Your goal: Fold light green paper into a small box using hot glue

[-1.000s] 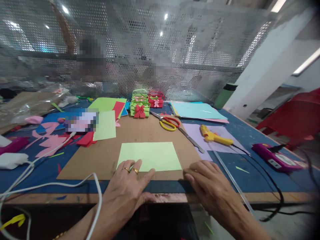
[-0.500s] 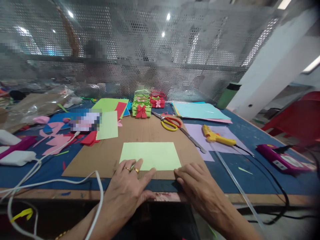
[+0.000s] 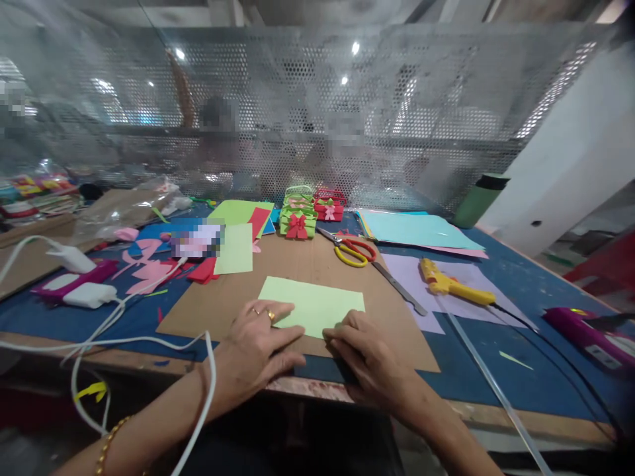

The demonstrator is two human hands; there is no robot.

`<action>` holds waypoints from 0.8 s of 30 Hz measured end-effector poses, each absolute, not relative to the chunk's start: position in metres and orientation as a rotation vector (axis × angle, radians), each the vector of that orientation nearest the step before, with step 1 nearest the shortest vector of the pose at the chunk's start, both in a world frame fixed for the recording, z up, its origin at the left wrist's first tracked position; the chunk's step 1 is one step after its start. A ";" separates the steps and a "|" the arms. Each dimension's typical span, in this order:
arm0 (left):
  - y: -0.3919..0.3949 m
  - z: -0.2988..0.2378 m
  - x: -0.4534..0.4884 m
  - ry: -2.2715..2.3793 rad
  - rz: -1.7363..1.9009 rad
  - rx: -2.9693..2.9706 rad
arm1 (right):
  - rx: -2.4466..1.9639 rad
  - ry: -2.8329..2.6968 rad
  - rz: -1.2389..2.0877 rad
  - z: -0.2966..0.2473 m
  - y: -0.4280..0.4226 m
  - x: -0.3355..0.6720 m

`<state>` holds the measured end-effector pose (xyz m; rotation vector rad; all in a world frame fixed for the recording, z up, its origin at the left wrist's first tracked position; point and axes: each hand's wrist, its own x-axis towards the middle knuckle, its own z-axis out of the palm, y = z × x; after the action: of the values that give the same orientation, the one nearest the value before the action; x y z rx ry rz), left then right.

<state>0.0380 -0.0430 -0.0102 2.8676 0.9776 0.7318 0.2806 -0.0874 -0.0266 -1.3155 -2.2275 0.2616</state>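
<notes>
A light green sheet of paper [image 3: 317,304] lies on a brown cardboard mat [image 3: 297,264] in front of me. My left hand [image 3: 255,347], with rings on two fingers, rests flat on the sheet's near left corner, fingers stretched out. My right hand [image 3: 370,357] lies beside it at the sheet's near right edge, fingers curled onto the paper's rim. Neither hand lifts anything.
Red-and-yellow scissors [image 3: 353,251], a yellow glue gun [image 3: 449,284] with a black cord and clear glue sticks [image 3: 489,383] lie to the right. Small paper baskets with bows [image 3: 300,218] stand at the back. Coloured sheets [image 3: 417,231], pink cutouts [image 3: 149,268], white cables [image 3: 114,330] surround the mat.
My right hand slid left along the table edge onto the green sheet's near right corner. My left hand stayed on the sheet. My view shifted left and slightly down.
</notes>
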 end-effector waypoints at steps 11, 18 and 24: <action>-0.013 0.012 0.080 1.316 0.158 2.601 | -1.295 -2.168 0.340 -0.028 -0.086 0.284; -0.004 0.019 0.072 1.238 0.026 2.465 | -1.318 -2.180 0.317 -0.029 -0.085 0.284; 0.003 0.014 0.066 1.288 0.016 2.359 | -1.314 -2.195 0.308 -0.029 -0.084 0.283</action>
<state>0.0660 0.0026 0.0136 2.3594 1.2878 0.0159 0.2830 -0.0839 -0.0291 -1.3145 -2.1952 0.3079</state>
